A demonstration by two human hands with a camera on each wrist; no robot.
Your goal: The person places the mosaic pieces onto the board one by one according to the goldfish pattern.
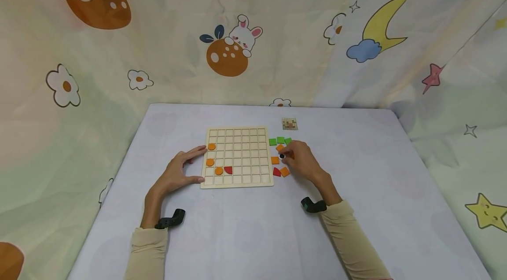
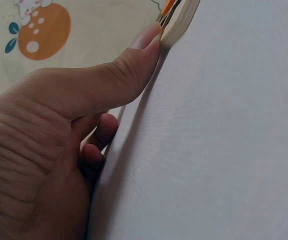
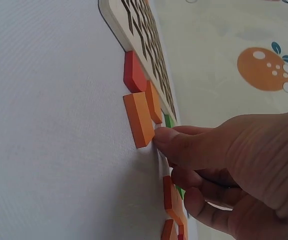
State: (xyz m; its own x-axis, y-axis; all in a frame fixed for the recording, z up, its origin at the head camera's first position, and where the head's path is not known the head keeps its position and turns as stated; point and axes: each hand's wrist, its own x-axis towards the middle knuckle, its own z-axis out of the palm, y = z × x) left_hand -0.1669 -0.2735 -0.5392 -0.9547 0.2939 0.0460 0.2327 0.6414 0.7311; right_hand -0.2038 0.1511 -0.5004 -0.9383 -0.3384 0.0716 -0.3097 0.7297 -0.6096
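A wooden grid board (image 1: 236, 157) is laid at the centre of the lavender table (image 1: 253, 227). It is steadied at its nine o'clock edge by the left hand (image 1: 179, 172), fingers spread and thumb pressed to the rim. Loose tiles (image 1: 280, 140) are scattered at the board's three o'clock, where the right hand (image 1: 303, 160) is curled over them, apparently pinching a small black piece (image 1: 282, 156). Only four pieces (image 1: 218, 170) are seated, so most cells are judged still unfilled.

Lighting even and soft; focus adequate.
Head view bright, edges bowed by wide lens; both wrist views dimmer, near skin slightly blurred.
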